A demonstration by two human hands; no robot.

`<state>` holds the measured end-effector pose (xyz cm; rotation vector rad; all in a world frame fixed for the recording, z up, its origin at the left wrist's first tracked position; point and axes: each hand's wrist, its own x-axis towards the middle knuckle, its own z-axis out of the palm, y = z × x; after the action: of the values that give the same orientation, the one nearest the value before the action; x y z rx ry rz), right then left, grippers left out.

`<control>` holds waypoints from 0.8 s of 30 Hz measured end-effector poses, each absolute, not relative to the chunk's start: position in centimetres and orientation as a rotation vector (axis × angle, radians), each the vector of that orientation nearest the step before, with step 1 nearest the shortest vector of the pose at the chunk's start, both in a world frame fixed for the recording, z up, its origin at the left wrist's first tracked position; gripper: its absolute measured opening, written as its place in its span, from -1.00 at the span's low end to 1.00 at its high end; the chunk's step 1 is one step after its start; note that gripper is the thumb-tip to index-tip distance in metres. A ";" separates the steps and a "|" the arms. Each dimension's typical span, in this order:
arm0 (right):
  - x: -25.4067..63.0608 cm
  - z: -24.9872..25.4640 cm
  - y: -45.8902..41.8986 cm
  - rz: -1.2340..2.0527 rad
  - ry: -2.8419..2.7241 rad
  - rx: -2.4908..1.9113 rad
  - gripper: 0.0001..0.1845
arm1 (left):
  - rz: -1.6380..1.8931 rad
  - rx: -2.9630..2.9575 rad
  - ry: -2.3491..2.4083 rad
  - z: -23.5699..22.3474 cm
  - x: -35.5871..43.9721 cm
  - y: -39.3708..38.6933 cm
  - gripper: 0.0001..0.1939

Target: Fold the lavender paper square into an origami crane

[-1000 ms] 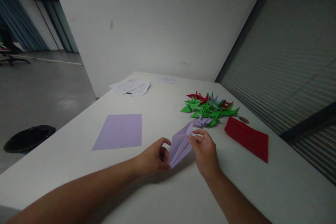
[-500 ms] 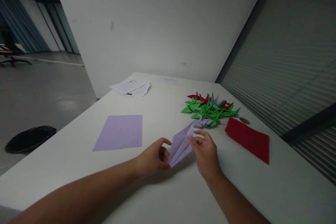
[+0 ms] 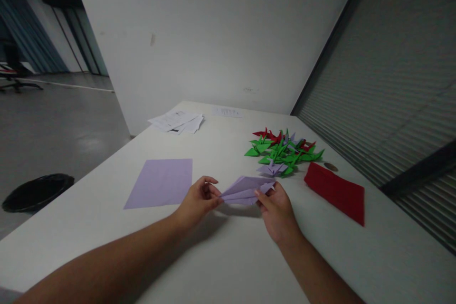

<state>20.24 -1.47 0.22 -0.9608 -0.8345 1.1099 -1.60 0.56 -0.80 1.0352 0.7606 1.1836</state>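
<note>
A partly folded sheet of purple origami paper (image 3: 244, 191) is held just above the white table (image 3: 224, 261), its long axis lying roughly left to right. My left hand (image 3: 200, 199) pinches its left tip between thumb and fingers. At the other end, my right hand (image 3: 276, 209) grips the paper with the thumb on the near side; the remaining fingers are partly hidden behind it. Just beyond the right hand sits a finished purple paper crane (image 3: 272, 168). A flat purple square sheet (image 3: 162, 183) lies to the left of my left hand.
Green paper cranes (image 3: 280, 154) are heaped with red and purple ones at the back right. Red paper (image 3: 337, 194) lies near the right edge, beside a small round disc (image 3: 331, 166). Printed sheets (image 3: 178, 119) rest at the far left. A black-lined bin (image 3: 37, 193) stands left of the table.
The folded purple paper has turned from a steep slant to nearly level. My left hand has moved up and slightly left with its tip; my right hand has shifted its grip on the other end.
</note>
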 end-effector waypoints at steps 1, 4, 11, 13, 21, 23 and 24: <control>20.3 0.4 -1.5 1.110 -0.812 -0.946 -0.46 | 1.221 1.037 0.769 -0.7 -1.6 0.6 -0.45; 20.5 0.7 -1.7 1.117 -0.776 -0.911 -0.48 | 1.281 1.067 0.779 -0.4 -1.7 0.5 -0.48; 21.8 1.3 -1.6 1.164 -0.839 -0.921 -0.41 | 1.243 1.073 0.761 -0.4 -2.0 0.7 -0.50; 22.4 1.2 -1.4 1.140 -0.887 -0.969 -0.43 | 1.271 1.037 0.745 -0.5 -2.1 0.8 -0.52; 22.8 0.9 -1.8 0.984 -1.224 -1.158 -0.64 | 1.336 0.953 0.722 -0.5 -2.1 0.7 -0.66; 22.3 1.0 -2.2 1.114 -1.267 -1.127 -0.62 | 1.356 0.952 0.752 -0.6 -2.1 0.8 -0.64; 22.1 0.9 -2.5 1.207 -1.304 -1.112 -0.58 | 1.363 0.957 0.768 -0.6 -2.0 0.9 -0.63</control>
<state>22.08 -2.46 0.93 -1.1123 -1.3036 1.2073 -2.02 0.87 -0.62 0.9573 0.7677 1.3626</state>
